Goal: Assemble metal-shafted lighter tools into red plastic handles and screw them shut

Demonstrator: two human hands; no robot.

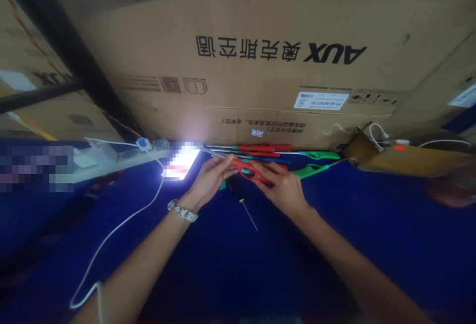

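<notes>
Both my hands meet over a blue cloth-covered table. My right hand is closed around the red handle of a long-nozzle lighter. My left hand, with a watch on its wrist, pinches the same lighter where the handle joins the metal tube. The tube points left toward a glowing phone. Beneath the hands lies a thin screwdriver with a black handle.
Several more red, green and blue lighters lie in a row against a large AUX cardboard box. A white cable runs from the phone across the cloth. A brown pouch lies at the right; more boxes and a black shelf post stand left.
</notes>
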